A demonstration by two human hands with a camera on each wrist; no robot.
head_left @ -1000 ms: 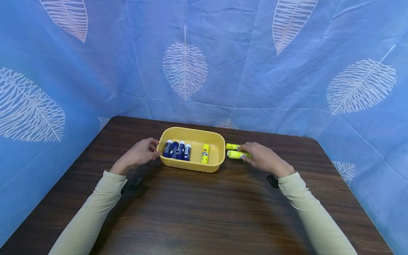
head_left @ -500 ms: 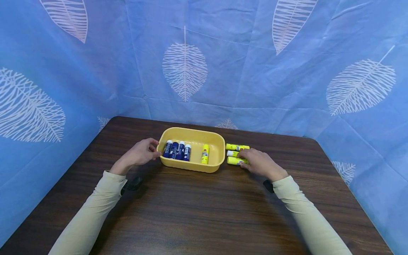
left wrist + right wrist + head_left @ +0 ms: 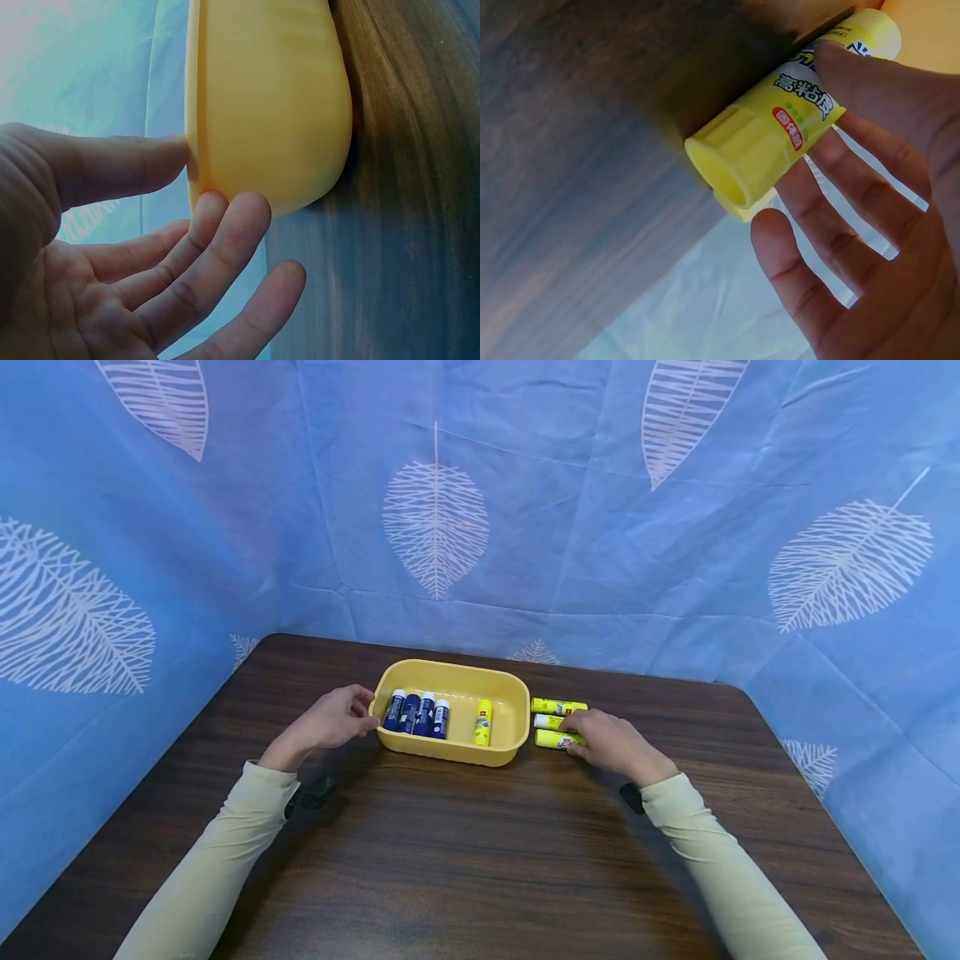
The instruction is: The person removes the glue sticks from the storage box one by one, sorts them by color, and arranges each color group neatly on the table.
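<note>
A yellow plastic bin (image 3: 450,752) stands towards the far side of the table. Several dark blue glue sticks (image 3: 423,716) lie side by side in its left part. One yellow glue stick (image 3: 483,722) lies apart to their right. My left hand (image 3: 330,720) touches the bin's left end, thumb at the rim (image 3: 193,90) and fingertips by the outer wall. Right of the bin, three yellow glue sticks lie roughly parallel. My right hand (image 3: 611,743) holds the nearest yellow glue stick (image 3: 780,112), thumb along its side. Its fingers partly hide the middle stick (image 3: 547,722); the far stick (image 3: 558,706) lies beyond.
The dark wood-grain table (image 3: 480,860) extends in front of the bin and to both sides. A blue cloth (image 3: 525,527) with white leaf prints hangs behind and beside it. Dark watch-like bands (image 3: 632,797) sit at the wrists.
My right hand has moved slightly nearer and left. A third yellow glue stick now shows at the near side of the other two. My left hand and the bin have stayed in place.
</note>
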